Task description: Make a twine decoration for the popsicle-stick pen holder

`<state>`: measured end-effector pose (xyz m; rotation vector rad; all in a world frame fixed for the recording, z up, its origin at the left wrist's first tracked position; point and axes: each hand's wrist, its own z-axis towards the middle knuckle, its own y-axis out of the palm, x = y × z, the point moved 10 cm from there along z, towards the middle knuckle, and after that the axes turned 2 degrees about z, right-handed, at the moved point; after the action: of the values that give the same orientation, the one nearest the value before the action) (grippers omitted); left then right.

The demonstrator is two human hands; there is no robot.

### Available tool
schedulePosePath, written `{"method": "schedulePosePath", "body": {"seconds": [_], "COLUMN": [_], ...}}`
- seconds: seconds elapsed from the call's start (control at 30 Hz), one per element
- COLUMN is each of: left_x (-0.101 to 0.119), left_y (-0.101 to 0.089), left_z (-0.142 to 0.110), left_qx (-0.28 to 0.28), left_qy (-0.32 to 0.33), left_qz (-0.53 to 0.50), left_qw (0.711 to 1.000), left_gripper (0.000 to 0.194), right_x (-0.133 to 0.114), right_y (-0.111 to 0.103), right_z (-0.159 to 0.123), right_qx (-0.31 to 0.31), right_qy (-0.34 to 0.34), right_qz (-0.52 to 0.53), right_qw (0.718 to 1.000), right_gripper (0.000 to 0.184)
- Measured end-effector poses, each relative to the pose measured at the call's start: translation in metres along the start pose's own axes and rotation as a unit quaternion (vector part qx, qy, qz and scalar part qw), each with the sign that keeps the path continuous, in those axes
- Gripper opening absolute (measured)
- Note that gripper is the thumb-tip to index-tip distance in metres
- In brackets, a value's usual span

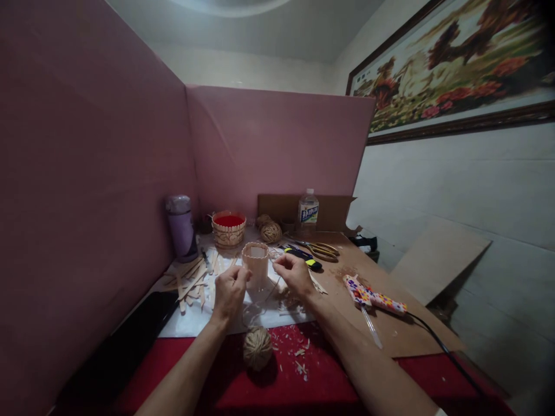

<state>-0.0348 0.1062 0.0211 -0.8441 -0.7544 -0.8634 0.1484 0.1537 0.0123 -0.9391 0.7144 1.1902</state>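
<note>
A small cup of upright wooden sticks [255, 263] stands between my hands, its rim scalloped. Just left of it, my left hand [229, 293] is closed, thumb pressed to the bent fingers; what it pinches is too small to make out. On the cup's right side, my right hand [296, 274] pinches a thin strand of twine near the cup wall. Loose twine curls on the white sheet [197, 326] below the cup. Closer to me, a ball of twine [257, 348] rests on the red cloth [217, 381].
Wooden sticks [191, 281] lie scattered at left beside a purple bottle [181, 229]. Behind are a red-lined stick basket [229, 231], more twine [270, 232] and a clear bottle [309, 211]. Scissors [323, 249], a utility knife [313, 264] and a corded glue gun [373, 296] lie at right.
</note>
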Motion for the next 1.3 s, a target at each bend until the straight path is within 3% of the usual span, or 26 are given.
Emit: {"method": "schedulePosePath", "body": {"seconds": [0.17, 0.43, 0.5, 0.6, 0.73, 0.87, 1.0, 1.17, 1.3], "left_x": [0.018, 0.018, 0.016, 0.015, 0.017, 0.017, 0.017, 0.021, 0.008], "left_y": [0.013, 0.017, 0.018, 0.017, 0.016, 0.015, 0.015, 0.013, 0.01], "left_z": [-0.006, -0.005, -0.005, -0.004, -0.005, -0.005, -0.005, -0.006, -0.003], "left_qx": [-0.047, -0.054, -0.056, -0.056, -0.051, -0.041, -0.044, -0.039, -0.037], "left_qy": [0.073, 0.104, 0.098, 0.095, 0.104, 0.113, 0.113, 0.114, 0.05], "left_qz": [0.059, 0.092, 0.101, 0.108, 0.112, 0.113, 0.111, 0.108, 0.056], "left_qw": [0.994, 0.989, 0.988, 0.988, 0.987, 0.986, 0.986, 0.987, 0.996], "left_gripper": [0.022, 0.019, 0.019, 0.018, 0.018, 0.018, 0.019, 0.02, 0.03], "right_x": [-0.009, -0.018, -0.013, 0.005, 0.022, 0.022, 0.025, 0.032, 0.039], "right_y": [0.013, 0.016, 0.018, 0.023, 0.035, 0.039, 0.039, 0.038, 0.035], "right_z": [-0.009, -0.013, -0.012, -0.01, -0.013, -0.018, -0.02, -0.013, -0.01], "right_qx": [-0.015, -0.02, -0.025, -0.038, -0.069, -0.082, -0.078, -0.073, -0.056], "right_qy": [-0.044, -0.067, -0.046, 0.04, 0.161, 0.218, 0.243, 0.217, 0.204], "right_qz": [-0.06, -0.07, -0.038, 0.06, 0.196, 0.264, 0.271, 0.263, 0.259], "right_qw": [0.997, 0.995, 0.998, 0.997, 0.965, 0.936, 0.928, 0.937, 0.942], "right_gripper": [0.011, 0.011, 0.009, 0.005, 0.013, 0.015, 0.016, 0.016, 0.016]}}
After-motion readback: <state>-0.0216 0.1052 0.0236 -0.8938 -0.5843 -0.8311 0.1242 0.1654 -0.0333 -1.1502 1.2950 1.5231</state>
